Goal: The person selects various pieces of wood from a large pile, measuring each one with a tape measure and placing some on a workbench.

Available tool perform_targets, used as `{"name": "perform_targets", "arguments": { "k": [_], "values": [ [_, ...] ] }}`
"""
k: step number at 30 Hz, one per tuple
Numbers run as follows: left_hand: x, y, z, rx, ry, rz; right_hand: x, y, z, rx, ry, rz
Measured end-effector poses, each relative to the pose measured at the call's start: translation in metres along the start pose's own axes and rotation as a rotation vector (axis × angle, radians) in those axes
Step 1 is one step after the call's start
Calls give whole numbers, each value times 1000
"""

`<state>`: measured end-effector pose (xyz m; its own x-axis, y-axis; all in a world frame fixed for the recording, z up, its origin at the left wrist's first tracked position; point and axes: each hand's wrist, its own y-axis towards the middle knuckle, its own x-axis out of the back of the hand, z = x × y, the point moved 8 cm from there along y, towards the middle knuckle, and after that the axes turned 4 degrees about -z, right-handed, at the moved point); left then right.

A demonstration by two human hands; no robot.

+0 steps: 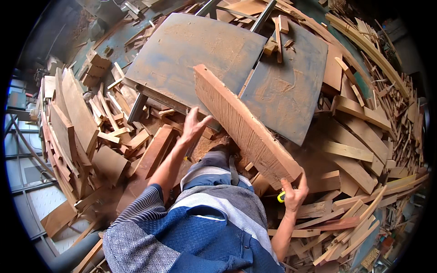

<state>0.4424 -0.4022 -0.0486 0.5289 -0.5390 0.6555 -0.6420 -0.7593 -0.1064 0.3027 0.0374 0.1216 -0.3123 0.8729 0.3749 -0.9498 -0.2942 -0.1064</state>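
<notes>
A thick reddish wooden plank slants across the front of a dusty metal worktable, its far end over the tabletop and its near end out beyond the front edge. My right hand is closed round that near end, thumb pressed on the wood. Just beside this hand shows a small bright yellow object, too little of it visible to name. My left hand is at the table's front edge, left of the plank, with fingers apart and nothing in them.
A gap splits the tabletop from its right-hand section, where small wood offcuts lie. Leaning boards and heaped scraps crowd the left. More stacked lumber and thin strips fill the right. Sawdust lies under the table's front edge.
</notes>
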Motion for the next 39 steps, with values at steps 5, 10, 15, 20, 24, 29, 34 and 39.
{"name": "perform_targets", "arguments": {
  "k": [5, 10, 15, 20, 24, 29, 34, 39],
  "values": [
    [-13, -80, -73, 500, -1178, 451, 10, -11, 21, 212, -163, 5],
    [-3, -83, -90, 557, -1225, 495, 12, -11, 35, 219, -238, 29],
    [-10, -75, -41, 540, -1192, 414, 16, 7, 10, -63, -60, 45],
    [10, -54, 6, 501, -717, 139, 16, 35, -43, -343, 103, 47],
    [33, -24, 50, 62, -62, -34, 16, 41, -120, -540, 145, 132],
    [50, 6, 95, -137, 271, -13, 6, 47, -164, -676, 136, 150],
    [39, 29, 118, 51, -144, 75, 0, 46, -206, -737, 162, 154],
    [18, 54, 110, -25, -100, 269, -7, 43, -226, -832, 153, 143]
  ]
}}
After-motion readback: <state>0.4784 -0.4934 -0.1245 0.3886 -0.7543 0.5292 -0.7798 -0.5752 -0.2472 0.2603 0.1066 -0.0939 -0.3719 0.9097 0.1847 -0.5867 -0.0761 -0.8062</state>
